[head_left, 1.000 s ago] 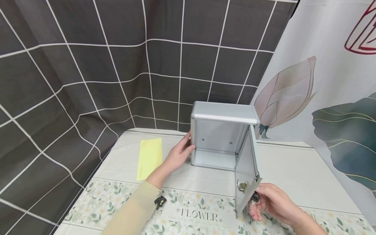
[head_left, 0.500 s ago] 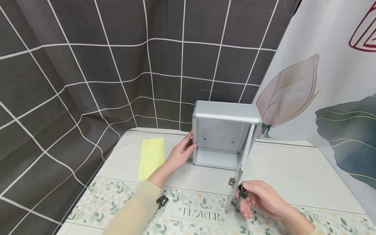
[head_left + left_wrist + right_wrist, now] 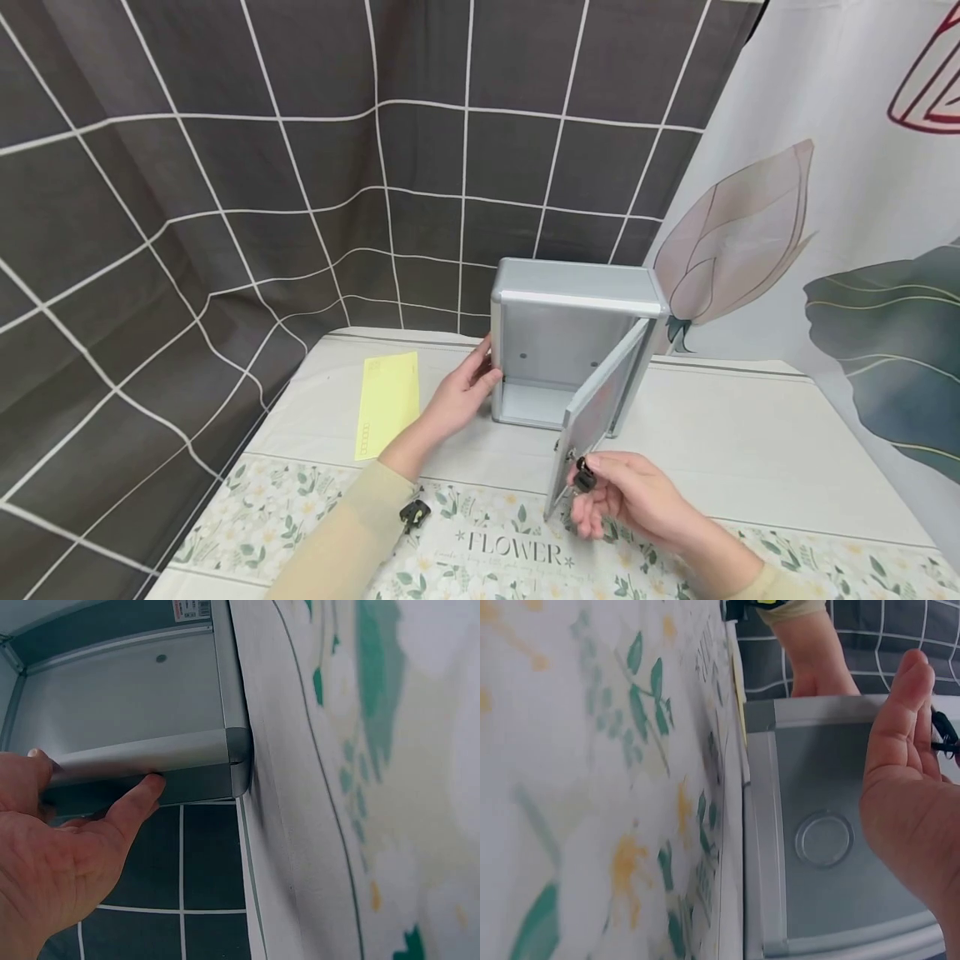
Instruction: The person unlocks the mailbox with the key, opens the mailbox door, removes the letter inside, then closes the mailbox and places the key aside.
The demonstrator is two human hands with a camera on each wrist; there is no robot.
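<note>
A silver metal box [image 3: 581, 283] stands upright on the table, its hinged door [image 3: 585, 408] swung partway out. My left hand [image 3: 461, 396] rests against the box's left side, thumb at the front edge; the other fingertips are hidden in the head view. In the left wrist view, the thumb of that hand [image 3: 82, 847] touches the side wall beside the metal frame [image 3: 150, 754]. My right hand [image 3: 630, 496] pinches a black-headed key [image 3: 585, 477] at the door's free edge, by the lock. The right wrist view shows the hand [image 3: 907, 757] in front of the door panel [image 3: 810, 900].
A yellow envelope [image 3: 387, 404] lies flat on the table left of the box. The cloth [image 3: 300, 483] has a flowered band and the word FLOWER. A dark checked curtain [image 3: 300, 167] hangs behind, with a white printed curtain [image 3: 750, 292] on the right.
My right hand has moved left with the key, swinging the door from wide open toward the box. My left hand stays on the box's left side.
</note>
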